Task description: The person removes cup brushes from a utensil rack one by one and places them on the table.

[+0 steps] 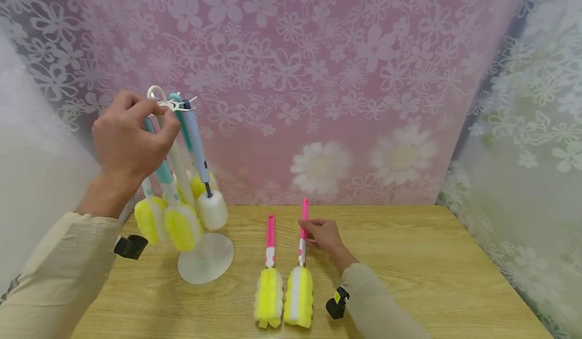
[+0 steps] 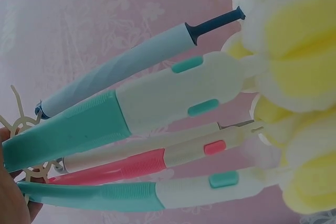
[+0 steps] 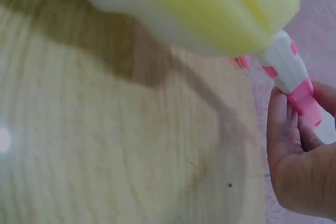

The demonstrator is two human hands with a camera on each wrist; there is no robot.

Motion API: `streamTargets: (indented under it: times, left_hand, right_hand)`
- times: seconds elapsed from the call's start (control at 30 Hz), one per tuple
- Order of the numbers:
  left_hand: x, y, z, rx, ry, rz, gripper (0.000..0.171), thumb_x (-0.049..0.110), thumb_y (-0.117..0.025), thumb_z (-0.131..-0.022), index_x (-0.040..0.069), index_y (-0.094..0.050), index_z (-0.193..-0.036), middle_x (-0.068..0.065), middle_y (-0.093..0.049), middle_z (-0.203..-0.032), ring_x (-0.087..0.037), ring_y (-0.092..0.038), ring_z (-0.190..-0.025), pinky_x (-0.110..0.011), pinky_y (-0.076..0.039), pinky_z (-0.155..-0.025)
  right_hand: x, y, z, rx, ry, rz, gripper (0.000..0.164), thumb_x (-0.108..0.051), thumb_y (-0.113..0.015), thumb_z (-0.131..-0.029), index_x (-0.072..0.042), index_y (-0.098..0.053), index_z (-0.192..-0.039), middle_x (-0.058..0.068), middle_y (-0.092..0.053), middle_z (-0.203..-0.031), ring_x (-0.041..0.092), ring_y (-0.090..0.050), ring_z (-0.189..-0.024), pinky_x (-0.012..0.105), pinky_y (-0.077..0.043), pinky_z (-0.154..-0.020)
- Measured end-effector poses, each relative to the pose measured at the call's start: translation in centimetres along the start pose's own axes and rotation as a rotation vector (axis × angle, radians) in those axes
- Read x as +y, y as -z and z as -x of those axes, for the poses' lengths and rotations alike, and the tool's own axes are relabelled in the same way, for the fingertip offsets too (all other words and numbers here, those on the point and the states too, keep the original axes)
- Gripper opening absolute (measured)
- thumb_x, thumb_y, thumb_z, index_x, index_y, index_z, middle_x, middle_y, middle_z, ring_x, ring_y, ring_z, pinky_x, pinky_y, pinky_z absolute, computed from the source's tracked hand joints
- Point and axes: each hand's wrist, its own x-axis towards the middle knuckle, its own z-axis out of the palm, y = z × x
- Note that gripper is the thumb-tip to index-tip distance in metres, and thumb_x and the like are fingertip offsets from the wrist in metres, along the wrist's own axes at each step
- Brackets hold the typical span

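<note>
Left hand: at the far left, the left hand [image 1: 132, 137] is raised, thumb and fingertips pinching the hooked top of the white stand [image 1: 182, 175].
Right hand: near the middle of the table, the right hand [image 1: 324, 234] has its thumb and fingers closed around the pink handle of the right-hand brush [image 1: 302, 252].
Held brush: handle pointing to the far side, yellow-and-white sponge head to the near side; in the right wrist view a shadow falls on the wood beneath it.
Second pink brush: the left-hand brush [image 1: 270, 256] lies just left of the held one, roughly parallel, its sponge head likewise toward the near edge.
Stand: upright at the left of the table on a round base [image 1: 206, 265]; brushes hang around its post, among them a teal-handled brush [image 1: 164, 175], a blue-handled brush [image 1: 196, 144] with a white head, and a pink-and-white handle [image 2: 121, 166].
Surroundings: wood-grained table [image 1: 409, 268]; pink floral backdrop [image 1: 273, 76] on the far side; light sleeves [image 1: 63, 273] on both arms.
</note>
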Motion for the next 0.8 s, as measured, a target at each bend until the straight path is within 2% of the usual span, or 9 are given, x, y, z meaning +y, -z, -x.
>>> streamTargets:
  times: [0.17, 0.27, 0.4, 0.67, 0.8]
  left_hand:
    - [-0.1, 0.0, 0.0, 0.003, 0.002, 0.007, 0.027, 0.028, -0.053, -0.073, 0.006, -0.069, -0.074, -0.009, -0.052, -0.074, -0.024, -0.044, -0.057, -0.041, -0.033, -0.054]
    - [-0.1, 0.0, 0.0, -0.011, 0.007, 0.009, 0.027, 0.028, -0.053, -0.074, 0.006, -0.069, -0.075, -0.009, -0.051, -0.074, -0.024, -0.045, -0.059, -0.04, -0.033, -0.054]
    - [-0.1, -0.1, 0.0, -0.02, 0.01, 0.007, 0.028, 0.028, -0.053, -0.074, 0.006, -0.069, -0.075, -0.008, -0.05, -0.074, -0.024, -0.045, -0.059, -0.04, -0.032, -0.055]
    - [-0.2, -0.2, 0.1, -0.005, 0.011, 0.0, 0.028, 0.028, -0.053, -0.074, 0.005, -0.069, -0.076, -0.01, -0.051, -0.074, -0.024, -0.044, -0.058, -0.041, -0.033, -0.055]
    - [-0.2, -0.3, 0.0, 0.01, 0.015, 0.002, 0.028, 0.027, -0.052, -0.073, 0.005, -0.069, -0.075, -0.01, -0.051, -0.073, -0.024, -0.044, -0.057, -0.041, -0.032, -0.054]
  right_hand:
    - [0.6, -0.7, -0.2, -0.069, 0.0, -0.061, 0.041, -0.027, -0.061, -0.082, 0.004, -0.058, -0.11, 0.022, -0.061, -0.097, 0.021, -0.063, -0.075, 0.035, -0.051, -0.065]
    - [0.9, -0.9, -0.1, -0.088, -0.008, -0.077, 0.042, -0.025, -0.058, -0.085, 0.007, -0.056, -0.111, 0.024, -0.061, -0.097, 0.018, -0.062, -0.071, 0.03, -0.05, -0.06]
    - [1.2, -1.0, -0.2, -0.112, -0.008, -0.106, 0.038, -0.02, -0.054, -0.087, 0.008, -0.054, -0.112, 0.025, -0.06, -0.098, 0.02, -0.063, -0.073, 0.03, -0.05, -0.059]
    - [1.5, -1.4, -0.5, -0.128, -0.008, -0.096, 0.033, -0.014, -0.048, -0.09, 0.008, -0.052, -0.113, 0.026, -0.06, -0.098, 0.024, -0.064, -0.076, 0.029, -0.05, -0.057]
    - [1.5, -1.8, -0.5, -0.09, -0.005, -0.067, 0.032, -0.014, -0.05, -0.088, 0.008, -0.054, -0.111, 0.022, -0.061, -0.089, 0.02, -0.061, -0.07, 0.029, -0.05, -0.055]
